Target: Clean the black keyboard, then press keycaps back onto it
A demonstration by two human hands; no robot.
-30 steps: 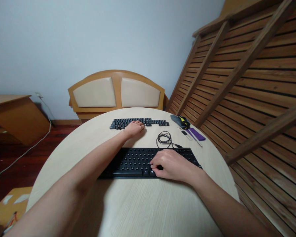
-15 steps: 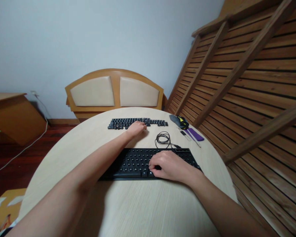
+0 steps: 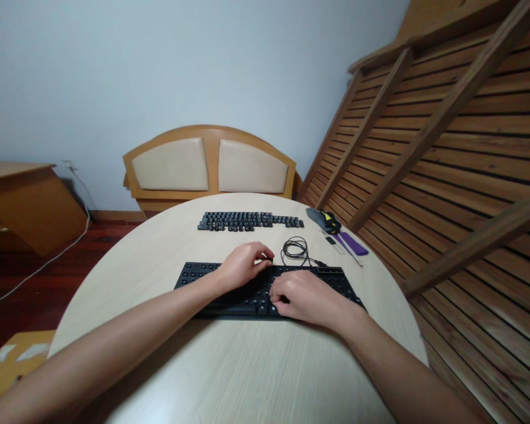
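A black keyboard (image 3: 236,309) with most of its keycaps off lies across the table before me, its bare switch posts showing. Over its back edge is my left hand (image 3: 244,263), thumb and fingers closed on a small dark keycap (image 3: 268,259). My right hand (image 3: 302,294) rests on the right half of the keyboard, fingers curled down among the posts near the front row; whatever they pinch is hidden. Beyond the keyboard, loose black keycaps (image 3: 238,219) are laid out in rows.
A coiled black cable (image 3: 295,248) lies behind the keyboard. At the table's right edge are a grey, black and yellow bundle (image 3: 324,219), a purple strip (image 3: 353,243) and a thin metal rod (image 3: 351,254). Slatted wood (image 3: 424,147) leans close on the right.
My left hand has come back from the keycap rows to above the keyboard, with a keycap in its fingers. My right hand has stayed on the keyboard. The view has shifted slightly.
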